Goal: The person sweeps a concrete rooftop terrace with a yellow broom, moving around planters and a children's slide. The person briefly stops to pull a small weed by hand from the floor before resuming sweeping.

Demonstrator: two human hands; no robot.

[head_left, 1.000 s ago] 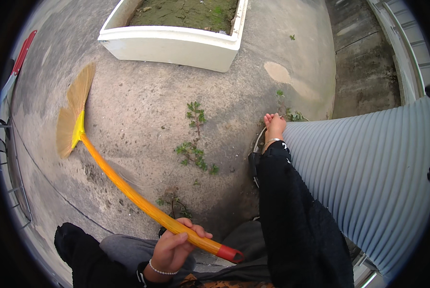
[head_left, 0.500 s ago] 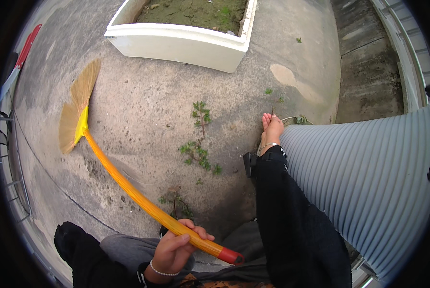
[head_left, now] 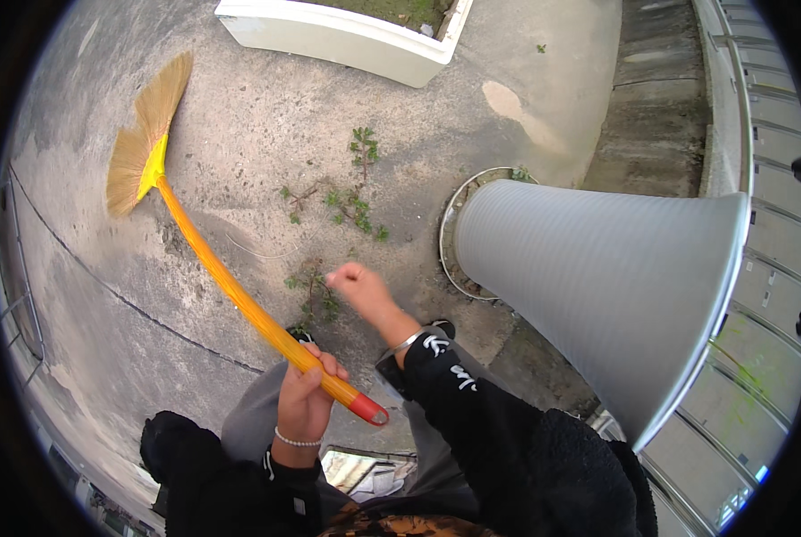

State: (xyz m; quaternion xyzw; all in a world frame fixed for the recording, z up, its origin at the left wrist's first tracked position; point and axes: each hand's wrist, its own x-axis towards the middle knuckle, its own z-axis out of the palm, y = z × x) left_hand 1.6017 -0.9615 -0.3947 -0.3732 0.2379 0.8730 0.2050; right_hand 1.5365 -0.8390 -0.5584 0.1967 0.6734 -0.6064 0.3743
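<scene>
My left hand (head_left: 307, 396) is wrapped around the orange handle of a broom (head_left: 239, 300), near its red end cap. The broom's tan fan of bristles (head_left: 153, 134) rests on the concrete at the far left. Slightly blurred, my right hand (head_left: 363, 291) hovers over the ground in the middle, its fingers curled in; whether anything is in them is hidden. Just left of its fingertips grows a leafy weed (head_left: 311, 291). Farther away, more green weeds (head_left: 351, 210) lie along the ground, with a thin sprig (head_left: 298, 201) to their left.
A large grey ribbed pipe (head_left: 588, 268) rises on the right, with a pale ring around its base. A white planter box (head_left: 347, 36) of soil stands at the far side. A concrete ledge (head_left: 656, 107) and a metal railing run along the right.
My right hand has moved left and nearer, from the pipe's base to the weeds. A sprig now lies left of the middle weeds. My left hand still grips the broom; the view has shifted.
</scene>
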